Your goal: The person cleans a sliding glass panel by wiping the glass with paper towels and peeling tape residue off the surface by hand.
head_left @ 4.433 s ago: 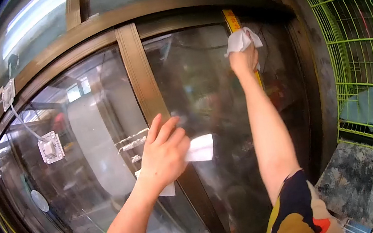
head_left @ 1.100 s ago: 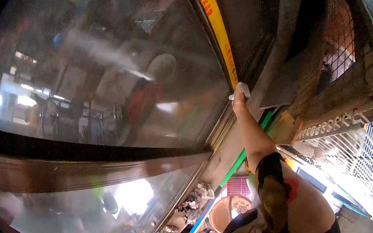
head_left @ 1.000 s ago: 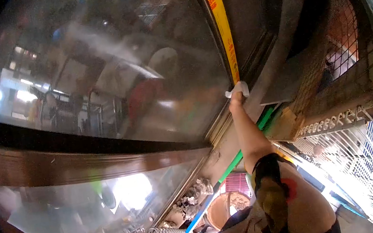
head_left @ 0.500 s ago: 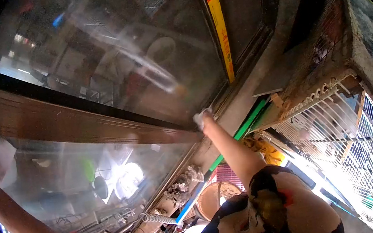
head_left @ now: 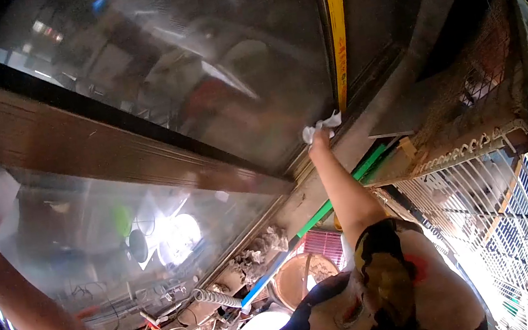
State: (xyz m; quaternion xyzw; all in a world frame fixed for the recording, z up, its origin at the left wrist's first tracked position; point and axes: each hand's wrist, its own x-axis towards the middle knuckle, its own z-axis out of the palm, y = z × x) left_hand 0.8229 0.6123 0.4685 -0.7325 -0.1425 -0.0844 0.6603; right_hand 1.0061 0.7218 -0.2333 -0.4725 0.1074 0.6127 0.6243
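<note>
White tissue (head_left: pixel 330 122) in right hand (head_left: pixel 320 137), now nearer yellow strip (head_left: pixel 337 26).

Two forearms (head_left: pixel 346 184) (head_left: pixel 49 317), one yellow strip (head_left: pixel 337 33), right hand (head_left: pixel 319 139): one white cloth (head_left: pixel 330 122).

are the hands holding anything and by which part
The right hand holds a white wipe, seemingly by its bunched middle; the left hand is out of view.

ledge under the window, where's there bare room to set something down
The ledge looks bare between the window and the green strip, just left of the right forearm. Farther down-left it's crowded: grey crumpled clump, then ribbed hose.
</note>
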